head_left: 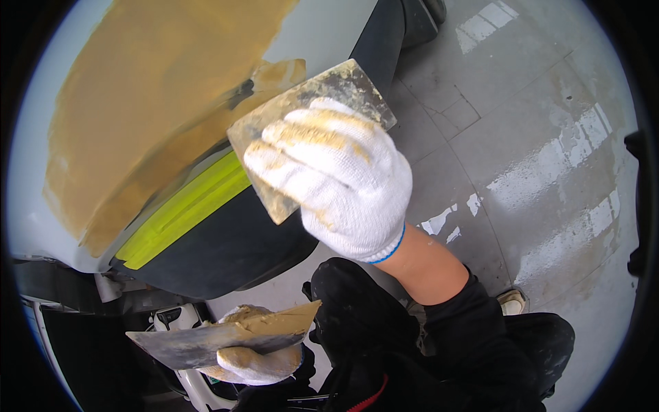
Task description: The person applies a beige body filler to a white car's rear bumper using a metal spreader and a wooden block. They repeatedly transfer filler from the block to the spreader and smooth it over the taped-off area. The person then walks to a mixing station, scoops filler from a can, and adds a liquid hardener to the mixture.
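Note:
My right hand [343, 172], in a white knitted glove with tan smears and a blue cuff, is closed on a flat rectangular putty spreader [357, 86]. The spreader is crusted with dried putty, and its left part overlaps the edge of the putty-coated car panel [161, 89]; I cannot tell whether they touch. Lower left, my gloved left hand [257, 364] grips a putty board [185, 347], a thin flat plate. Tan putty [278, 324] lies along its right part.
Yellow-green masking tape [185, 209] runs along the panel's lower edge, above the dark bumper trim [226, 254]. My bent knee [357, 302] is below the bumper. Grey floor tiles [508, 130] with glossy reflections extend to the right. A white and black object [178, 319] stands behind the board.

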A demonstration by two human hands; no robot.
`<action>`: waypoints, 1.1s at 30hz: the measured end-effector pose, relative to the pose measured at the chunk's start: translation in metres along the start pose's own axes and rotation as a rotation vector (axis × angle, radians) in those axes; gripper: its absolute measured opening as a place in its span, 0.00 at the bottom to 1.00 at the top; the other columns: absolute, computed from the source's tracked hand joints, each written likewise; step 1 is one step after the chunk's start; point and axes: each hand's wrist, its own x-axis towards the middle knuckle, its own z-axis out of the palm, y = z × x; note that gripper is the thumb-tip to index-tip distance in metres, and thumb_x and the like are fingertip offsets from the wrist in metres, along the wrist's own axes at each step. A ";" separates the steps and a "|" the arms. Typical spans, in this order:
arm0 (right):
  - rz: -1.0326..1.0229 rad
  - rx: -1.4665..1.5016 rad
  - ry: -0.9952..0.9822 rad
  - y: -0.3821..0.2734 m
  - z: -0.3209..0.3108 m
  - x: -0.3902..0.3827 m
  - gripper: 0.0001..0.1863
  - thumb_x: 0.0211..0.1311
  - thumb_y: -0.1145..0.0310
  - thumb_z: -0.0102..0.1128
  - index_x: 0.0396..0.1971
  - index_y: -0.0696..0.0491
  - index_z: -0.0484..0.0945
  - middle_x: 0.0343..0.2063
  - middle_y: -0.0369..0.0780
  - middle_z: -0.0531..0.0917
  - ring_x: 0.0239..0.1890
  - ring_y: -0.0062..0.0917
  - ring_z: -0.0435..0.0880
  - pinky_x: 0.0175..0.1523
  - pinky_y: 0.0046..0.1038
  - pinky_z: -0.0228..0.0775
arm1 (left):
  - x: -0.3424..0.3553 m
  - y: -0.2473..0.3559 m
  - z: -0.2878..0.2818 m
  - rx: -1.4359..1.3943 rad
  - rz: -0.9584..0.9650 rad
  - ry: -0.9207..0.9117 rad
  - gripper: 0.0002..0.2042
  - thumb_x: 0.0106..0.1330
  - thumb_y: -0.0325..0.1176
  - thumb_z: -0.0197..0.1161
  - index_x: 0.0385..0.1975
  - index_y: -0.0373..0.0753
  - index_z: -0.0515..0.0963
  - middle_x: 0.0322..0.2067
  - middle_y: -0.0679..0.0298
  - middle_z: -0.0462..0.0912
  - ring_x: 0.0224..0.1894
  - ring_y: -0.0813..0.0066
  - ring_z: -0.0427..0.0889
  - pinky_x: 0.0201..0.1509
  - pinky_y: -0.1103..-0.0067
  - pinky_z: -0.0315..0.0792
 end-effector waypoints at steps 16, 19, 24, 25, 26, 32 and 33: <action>-0.054 0.016 0.031 0.024 0.001 -0.009 0.24 0.44 0.75 0.71 0.45 0.41 0.94 0.44 0.31 0.90 0.50 0.32 0.89 0.57 0.39 0.87 | 0.001 0.003 0.010 0.225 0.192 0.126 0.24 0.86 0.38 0.54 0.76 0.36 0.65 0.59 0.32 0.80 0.44 0.50 0.93 0.34 0.70 0.88; -0.052 0.007 0.028 0.025 0.000 -0.014 0.24 0.44 0.74 0.72 0.45 0.41 0.94 0.44 0.30 0.90 0.50 0.31 0.89 0.57 0.39 0.88 | 0.005 0.007 0.009 0.172 0.162 0.089 0.24 0.87 0.38 0.53 0.77 0.36 0.64 0.60 0.31 0.79 0.45 0.51 0.93 0.35 0.71 0.89; -0.018 0.038 0.011 0.040 -0.019 -0.005 0.27 0.42 0.80 0.69 0.47 0.47 0.94 0.48 0.36 0.92 0.52 0.35 0.90 0.61 0.39 0.84 | 0.000 0.002 0.007 0.032 0.098 0.063 0.25 0.87 0.39 0.51 0.77 0.35 0.63 0.60 0.31 0.79 0.46 0.50 0.92 0.37 0.69 0.91; -0.016 -0.003 0.041 0.040 -0.019 -0.002 0.27 0.42 0.81 0.69 0.47 0.47 0.93 0.47 0.36 0.92 0.53 0.35 0.89 0.60 0.38 0.83 | -0.002 0.001 0.006 0.073 0.154 0.075 0.25 0.87 0.38 0.53 0.77 0.35 0.63 0.60 0.31 0.79 0.47 0.48 0.92 0.38 0.69 0.91; -0.026 0.029 0.053 0.039 -0.017 0.001 0.28 0.42 0.80 0.68 0.48 0.46 0.93 0.48 0.36 0.92 0.54 0.35 0.89 0.60 0.37 0.83 | -0.003 -0.001 0.006 0.114 0.211 0.091 0.25 0.86 0.37 0.54 0.77 0.35 0.63 0.60 0.31 0.79 0.47 0.47 0.92 0.39 0.68 0.91; -0.017 0.045 0.021 0.006 0.001 -0.002 0.22 0.46 0.73 0.69 0.45 0.41 0.94 0.45 0.30 0.90 0.51 0.30 0.89 0.58 0.36 0.86 | 0.003 0.000 0.002 0.109 0.230 0.063 0.29 0.76 0.23 0.67 0.75 0.35 0.65 0.59 0.32 0.79 0.51 0.35 0.91 0.45 0.62 0.93; -0.053 0.042 0.013 0.007 -0.002 -0.004 0.18 0.49 0.70 0.72 0.42 0.41 0.94 0.43 0.30 0.90 0.49 0.29 0.90 0.55 0.35 0.87 | 0.005 0.000 0.001 0.128 0.267 0.057 0.30 0.74 0.21 0.68 0.75 0.35 0.66 0.60 0.32 0.79 0.51 0.35 0.91 0.45 0.62 0.93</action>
